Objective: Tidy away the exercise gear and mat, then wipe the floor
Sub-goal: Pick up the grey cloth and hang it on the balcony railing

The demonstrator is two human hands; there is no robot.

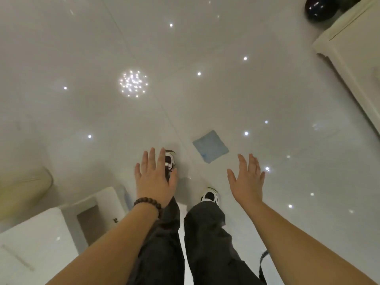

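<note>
Now | left hand fingers spread, holding nothing | right hand likewise | blue cloth on floor, just beyond fingertips, between both hands | no legible writing

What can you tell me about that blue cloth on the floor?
The blue cloth is a small, pale blue square that looks soft, like a wiping rag. It lies flat on the shiny white floor, turned cornerwise like a diamond, with one darker patch near its lower corner. It sits just ahead of the person's shoes, between the left hand and right hand as seen here. Neither hand touches it.
</note>
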